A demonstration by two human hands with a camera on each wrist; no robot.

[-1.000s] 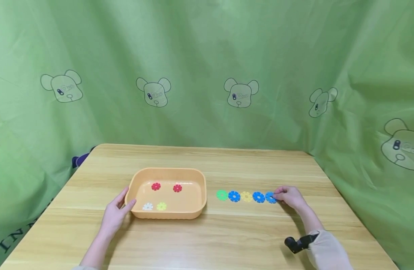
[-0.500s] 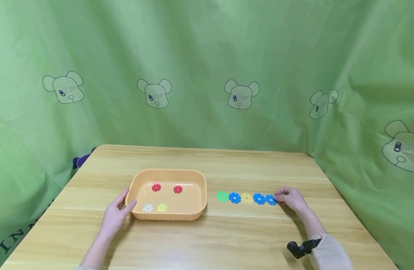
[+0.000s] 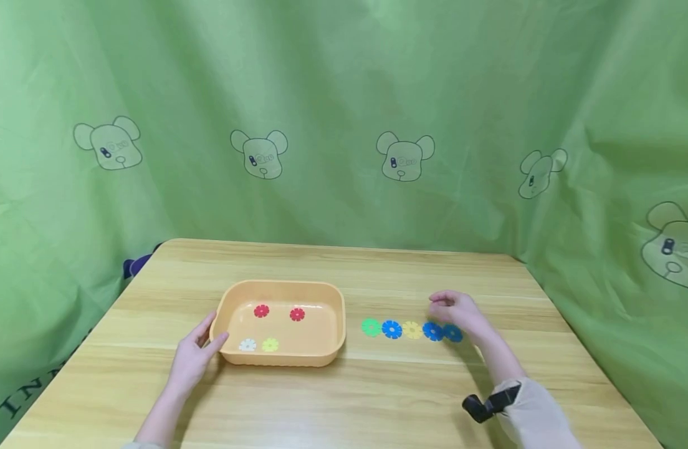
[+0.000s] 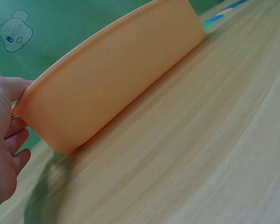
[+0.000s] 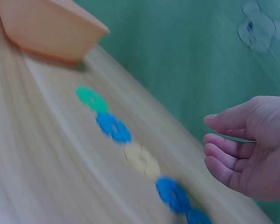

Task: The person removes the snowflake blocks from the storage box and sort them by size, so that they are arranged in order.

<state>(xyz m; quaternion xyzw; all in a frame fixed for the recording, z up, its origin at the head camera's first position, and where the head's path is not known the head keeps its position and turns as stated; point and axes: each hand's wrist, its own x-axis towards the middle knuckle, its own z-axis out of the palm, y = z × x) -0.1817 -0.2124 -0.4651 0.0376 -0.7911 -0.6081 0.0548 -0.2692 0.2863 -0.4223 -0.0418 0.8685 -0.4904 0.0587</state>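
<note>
My left hand (image 3: pixel 191 360) grips the left rim of an orange plastic basin (image 3: pixel 277 360), thumb over the edge and fingers against the outer wall. Inside the basin lie two red snowflake discs, a white snowflake disc (image 3: pixel 247 345) and a yellow-green one (image 3: pixel 270 345). To its right, a row of notched discs runs across the table: a green disc (image 3: pixel 371 327), a blue disc (image 3: pixel 391 329), a yellow disc (image 3: pixel 412 330), then two more blue ones, edges meeting. My right hand (image 3: pixel 457 312) hovers over the row's right end, fingers loosely bent, holding nothing.
The wooden table (image 3: pixel 299 411) carries the basin and the row. A green curtain (image 3: pixel 333 212) with bear-face prints hangs behind it and along both sides. On my right wrist sits a black camera mount (image 3: pixel 490 403).
My right hand has let go of the rightmost blue disc, lifted and moved left and away from me. My left hand and the basin stay in place.
</note>
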